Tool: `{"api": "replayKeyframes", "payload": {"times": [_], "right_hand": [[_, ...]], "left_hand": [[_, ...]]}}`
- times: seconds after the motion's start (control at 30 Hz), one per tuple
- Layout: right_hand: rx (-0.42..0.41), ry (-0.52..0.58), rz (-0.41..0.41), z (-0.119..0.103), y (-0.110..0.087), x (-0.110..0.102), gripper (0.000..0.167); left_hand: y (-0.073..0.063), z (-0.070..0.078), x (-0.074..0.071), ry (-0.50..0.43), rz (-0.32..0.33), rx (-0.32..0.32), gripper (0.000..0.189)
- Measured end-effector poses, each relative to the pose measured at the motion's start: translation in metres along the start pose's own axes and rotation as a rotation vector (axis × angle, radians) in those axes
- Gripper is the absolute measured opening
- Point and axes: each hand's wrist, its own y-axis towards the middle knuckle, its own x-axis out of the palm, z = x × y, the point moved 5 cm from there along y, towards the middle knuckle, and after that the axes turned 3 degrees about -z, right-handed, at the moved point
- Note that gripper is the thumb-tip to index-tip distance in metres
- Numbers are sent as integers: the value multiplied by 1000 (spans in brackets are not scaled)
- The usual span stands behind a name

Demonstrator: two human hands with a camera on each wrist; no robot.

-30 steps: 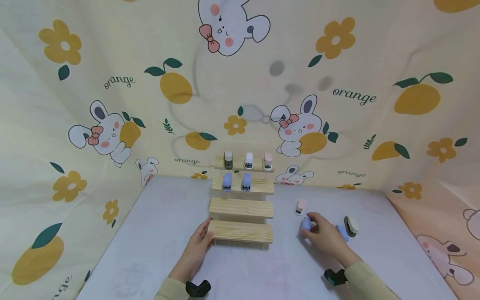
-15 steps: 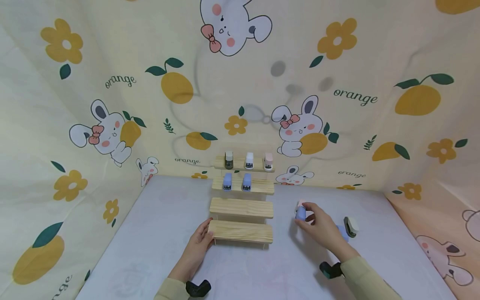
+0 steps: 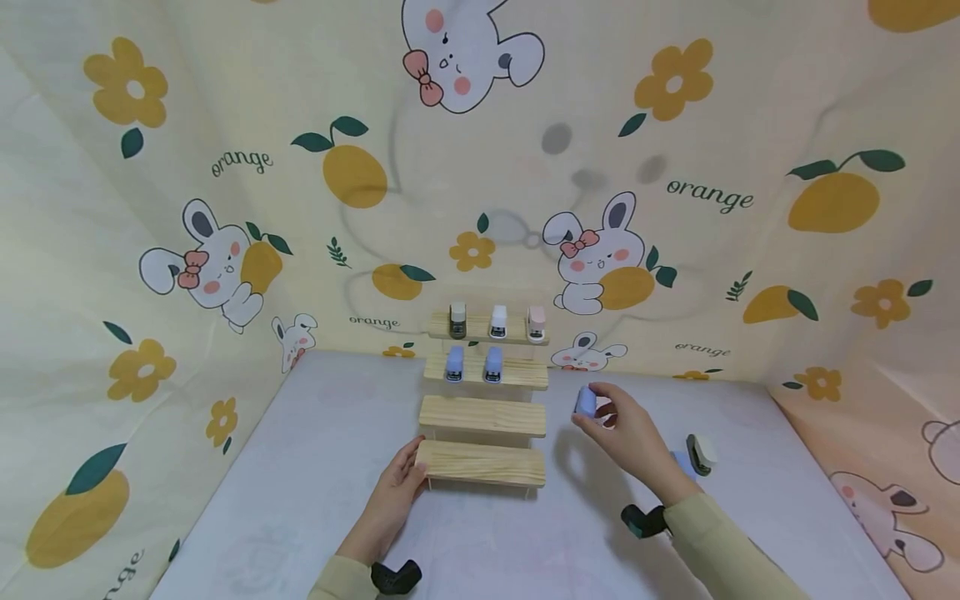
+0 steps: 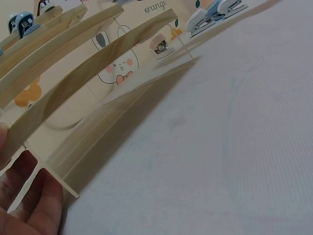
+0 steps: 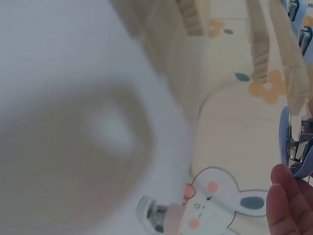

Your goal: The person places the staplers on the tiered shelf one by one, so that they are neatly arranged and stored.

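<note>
My right hand [image 3: 626,433] pinches a small blue stapler [image 3: 586,402] between thumb and fingers, raised over the table to the right of the stepped wooden shelf [image 3: 482,464]. In the right wrist view its metal underside shows at the fingertips. My left hand [image 3: 393,492] grips the left end of the lowest shelf board, fingers curled beneath it in the left wrist view. Two blue staplers [image 3: 492,364] stand on the second tier from the top. The top tier bears a dark-and-white stapler [image 3: 457,321], a white stapler [image 3: 498,322] and a pink stapler [image 3: 536,323].
A pink stapler [image 5: 171,218] lies on the table, hidden behind my right hand in the head view. Farther right lie a blue stapler [image 3: 682,462] and a dark-and-cream stapler [image 3: 702,455]. A printed cloth backdrop [image 3: 480,167] rises behind the table.
My right hand has lifted the blue stapler and carried it up and left toward the shelf, passing over the pink stapler on the table. The left hand stays at the board.
</note>
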Motion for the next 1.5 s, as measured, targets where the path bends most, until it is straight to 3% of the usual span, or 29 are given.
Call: {"api": "replayKeyframes", "payload": {"times": [0.53, 0.93, 1.2, 1.5], "right_hand": [[-47, 118, 22, -29, 20, 17, 67], [-109, 138, 100, -45, 27, 16, 63], [-106, 171, 71, -51, 34, 19, 62], [-158, 141, 24, -55, 51, 24, 60]], "left_hand": [[-1, 1, 0, -13, -1, -1, 56], [-1, 1, 0, -25, -3, 4, 55], [0, 0, 0, -16, -1, 6, 55], [0, 1, 1, -21, 11, -2, 54]]}}
